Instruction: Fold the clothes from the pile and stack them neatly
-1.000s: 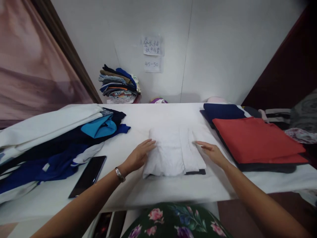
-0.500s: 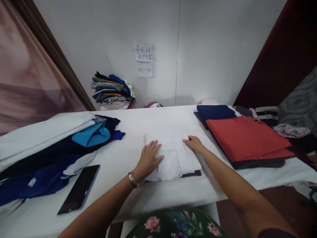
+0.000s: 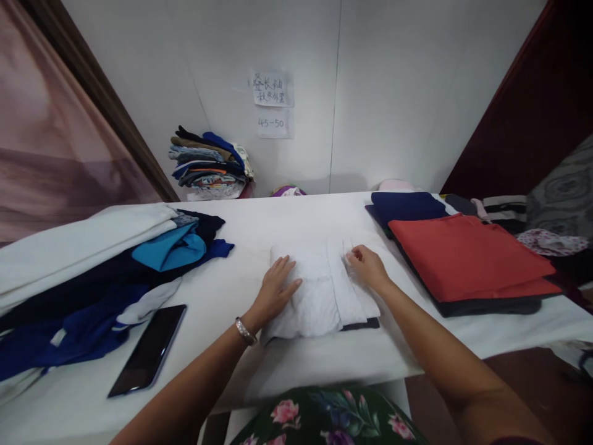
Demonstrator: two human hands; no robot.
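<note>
A folded white garment (image 3: pixel 315 290) lies before me on the white-covered table, a narrow strip of it turned over along its right part. A bit of dark cloth (image 3: pixel 360 324) shows from under its lower right edge. My left hand (image 3: pixel 277 289) rests on the garment's left edge, fingers stretched out and thumb apart. At the upper right edge my right hand (image 3: pixel 368 266) is closed, thumb and fingertips pinching the white fabric. The fingertips partly cover the pinched spot.
Loose clothes (image 3: pixel 169 247) heap up at left, with a black phone (image 3: pixel 148 351) in front. A red folded garment (image 3: pixel 467 256) tops dark ones at right, beside navy folded cloth (image 3: pixel 410 207). A clothes stack (image 3: pixel 210 164) stands behind the table, under paper notes (image 3: pixel 272 89).
My right fingers have curled in and now pinch the white garment's edge more tightly. My left hand has slid slightly left and up. The view has tilted a little.
</note>
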